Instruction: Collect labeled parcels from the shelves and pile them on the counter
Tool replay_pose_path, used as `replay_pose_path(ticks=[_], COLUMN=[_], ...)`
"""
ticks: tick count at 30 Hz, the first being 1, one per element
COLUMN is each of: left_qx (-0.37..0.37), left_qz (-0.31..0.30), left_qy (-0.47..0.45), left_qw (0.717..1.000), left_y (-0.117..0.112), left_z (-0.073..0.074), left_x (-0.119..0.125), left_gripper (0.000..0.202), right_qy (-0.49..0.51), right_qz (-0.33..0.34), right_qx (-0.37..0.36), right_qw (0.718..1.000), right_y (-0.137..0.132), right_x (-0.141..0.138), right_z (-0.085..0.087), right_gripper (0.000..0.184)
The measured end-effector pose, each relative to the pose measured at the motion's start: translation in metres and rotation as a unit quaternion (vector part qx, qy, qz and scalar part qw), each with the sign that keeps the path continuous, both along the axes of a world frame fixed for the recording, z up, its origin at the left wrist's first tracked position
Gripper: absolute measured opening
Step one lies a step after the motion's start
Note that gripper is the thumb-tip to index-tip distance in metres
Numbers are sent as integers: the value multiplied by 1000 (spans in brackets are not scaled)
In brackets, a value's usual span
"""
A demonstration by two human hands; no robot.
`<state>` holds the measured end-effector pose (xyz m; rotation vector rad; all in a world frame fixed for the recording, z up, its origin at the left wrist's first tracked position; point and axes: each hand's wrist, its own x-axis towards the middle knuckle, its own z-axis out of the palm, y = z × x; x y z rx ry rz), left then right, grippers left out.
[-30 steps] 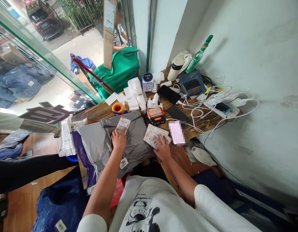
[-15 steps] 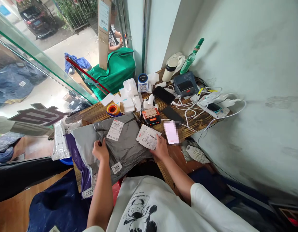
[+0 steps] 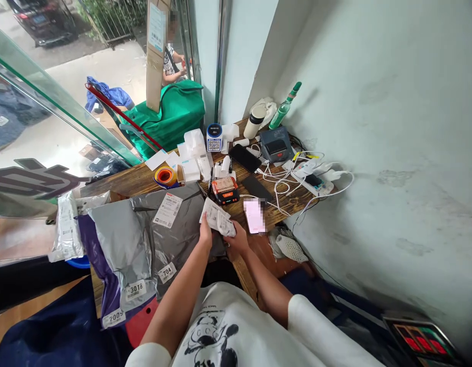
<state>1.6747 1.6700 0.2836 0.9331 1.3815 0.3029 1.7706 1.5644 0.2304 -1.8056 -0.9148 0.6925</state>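
Both my hands meet over a small stack of white shipping labels (image 3: 217, 221) at the near edge of the wooden table (image 3: 144, 178). My left hand (image 3: 206, 236) pinches the stack's left side; my right hand (image 3: 237, 240) grips it from below on the right. To the left lies a dark grey mailer bag (image 3: 178, 229) with a white address label (image 3: 167, 209) stuck on it and a small tag reading 704. A lighter grey mailer (image 3: 119, 244) tagged 3018 lies beside it, over a purple one.
An orange handheld label printer (image 3: 225, 189), a lit phone (image 3: 254, 215), a tape roll (image 3: 166, 177), paper rolls, a dark desktop printer (image 3: 276, 145), a power strip with white cables (image 3: 312, 178) and bottles crowd the table. A wall is to the right, glass to the left. A person sits outside behind green bags.
My left hand left the dark grey mailer and came right onto the labels. My right hand lifted the labels off the table. The camera shifted right.
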Motion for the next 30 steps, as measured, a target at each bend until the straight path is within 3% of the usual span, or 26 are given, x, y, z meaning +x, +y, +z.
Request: replay_pose_path(ticks=[5, 8, 10, 12, 13, 15, 16, 19, 23, 26, 30], left_qx=[-17, 32, 107, 235, 299, 321, 303, 266, 302, 309, 299], left_qz=[-77, -125, -117, -49, -2, 44, 36, -43, -78, -56, -17], left_qy=[-95, -85, -57, 69, 192, 391, 442, 422, 401, 399, 362], left_qw=[992, 988, 986, 968, 935, 861, 843, 865, 862, 861, 883], left_y=[-10, -7, 1, 10, 14, 21, 24, 27, 28, 29, 24], left_z=[9, 29, 47, 64, 70, 76, 77, 75, 78, 81, 74], left_x=[-1, -26, -55, -91, -110, -143, -155, -170, -164, -168, -184], left_gripper=[61, 51, 41, 42, 50, 61, 57, 12, 23, 29, 27], right_qy=[130, 213, 265, 303, 316, 335, 341, 342, 283, 199, 101], right_qz=[14, 3, -21, -58, -77, -115, -132, -164, -186, -193, -165], right_qx=[44, 49, 39, 28, 22, 9, 3, -12, -8, 8, 15], right_qw=[990, 976, 963, 951, 945, 935, 931, 925, 941, 961, 981], right_y=[-12, -13, -11, -5, 0, 10, 15, 27, 33, 35, 36], right_x=[14, 2, -14, -33, -42, -56, -62, -71, -69, -65, -75], right_z=[12, 18, 19, 20, 19, 19, 19, 22, 36, 53, 71], right_gripper=[51, 53, 47, 41, 39, 35, 34, 35, 36, 39, 33])
